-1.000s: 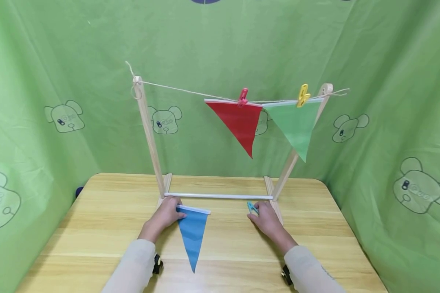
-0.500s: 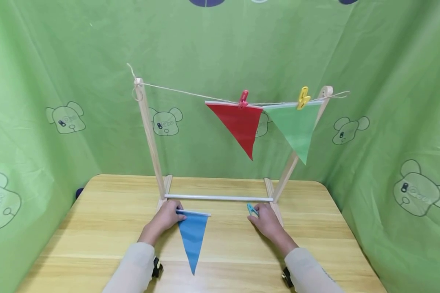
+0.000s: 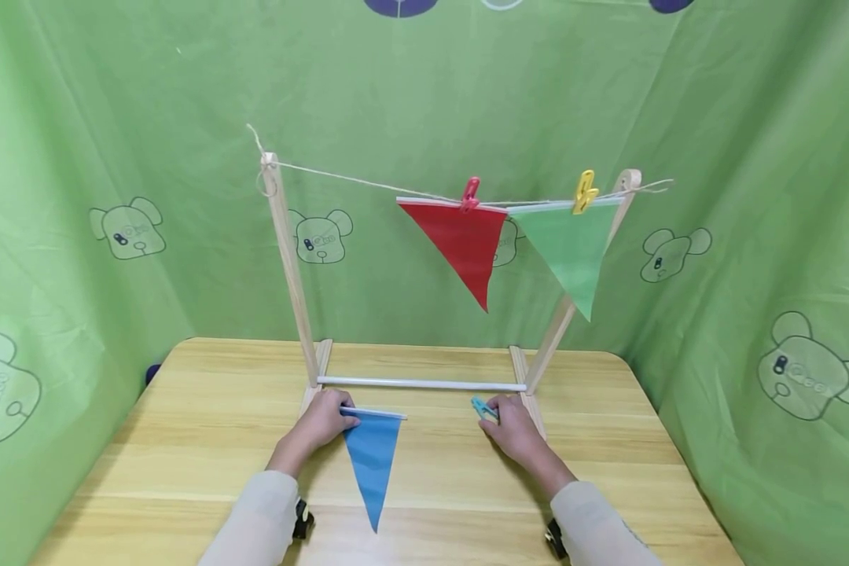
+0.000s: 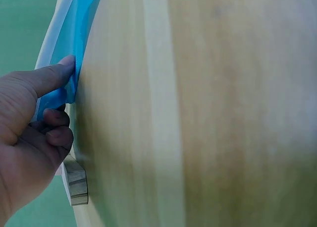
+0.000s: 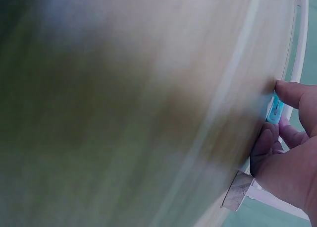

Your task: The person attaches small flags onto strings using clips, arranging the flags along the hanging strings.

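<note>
My left hand (image 3: 323, 419) pinches a blue triangular pennant (image 3: 373, 464) at the left end of its white top band, thumb in front. The pennant's point aims toward the near side of the table. In the left wrist view the thumb presses the blue cloth (image 4: 62, 43) against curled fingers. Across from it, my right hand (image 3: 515, 428) holds a light-blue clothespin (image 3: 481, 408) between thumb and fingers; the right wrist view shows the clothespin (image 5: 275, 109) partly covered. Overhead, a red pennant (image 3: 463, 244) and a light-green pennant (image 3: 566, 248) hang from a string by a red clip (image 3: 470, 193) and a yellow clip (image 3: 585, 191).
A wooden frame has a left post (image 3: 286, 259), a right post (image 3: 553, 338) and a white crossbar (image 3: 420, 384) low between them. The string (image 3: 347, 178) runs between the post tops. Green cloth (image 3: 424, 86) surrounds the wooden table (image 3: 184, 440).
The right hand's clothespin has turned and shifted slightly left. The blue pennant's top band has tilted a little, and the whole head view has shifted slightly downward.
</note>
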`<action>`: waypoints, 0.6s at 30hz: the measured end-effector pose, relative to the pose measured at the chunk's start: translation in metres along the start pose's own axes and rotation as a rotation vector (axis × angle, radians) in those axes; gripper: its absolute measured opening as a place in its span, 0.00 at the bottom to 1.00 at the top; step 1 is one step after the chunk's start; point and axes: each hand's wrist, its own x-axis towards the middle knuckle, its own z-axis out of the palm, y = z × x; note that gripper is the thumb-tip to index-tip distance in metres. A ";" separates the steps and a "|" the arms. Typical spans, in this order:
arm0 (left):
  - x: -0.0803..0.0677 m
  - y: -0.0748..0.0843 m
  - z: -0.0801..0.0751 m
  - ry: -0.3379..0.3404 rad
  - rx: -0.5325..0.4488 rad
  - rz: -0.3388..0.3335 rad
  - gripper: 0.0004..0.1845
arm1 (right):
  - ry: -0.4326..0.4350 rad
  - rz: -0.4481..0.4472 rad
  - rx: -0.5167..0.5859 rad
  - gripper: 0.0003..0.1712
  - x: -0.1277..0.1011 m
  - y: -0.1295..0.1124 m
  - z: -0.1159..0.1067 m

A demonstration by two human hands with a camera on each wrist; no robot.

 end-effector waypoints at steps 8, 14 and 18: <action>-0.001 -0.004 0.002 0.026 0.019 0.056 0.07 | -0.005 0.003 0.016 0.17 0.000 0.002 0.000; 0.000 -0.006 0.003 0.041 0.018 0.057 0.06 | -0.003 -0.003 0.018 0.16 0.000 0.004 -0.001; -0.001 -0.006 0.003 0.045 -0.003 0.044 0.07 | -0.006 -0.006 0.025 0.16 0.001 0.005 -0.001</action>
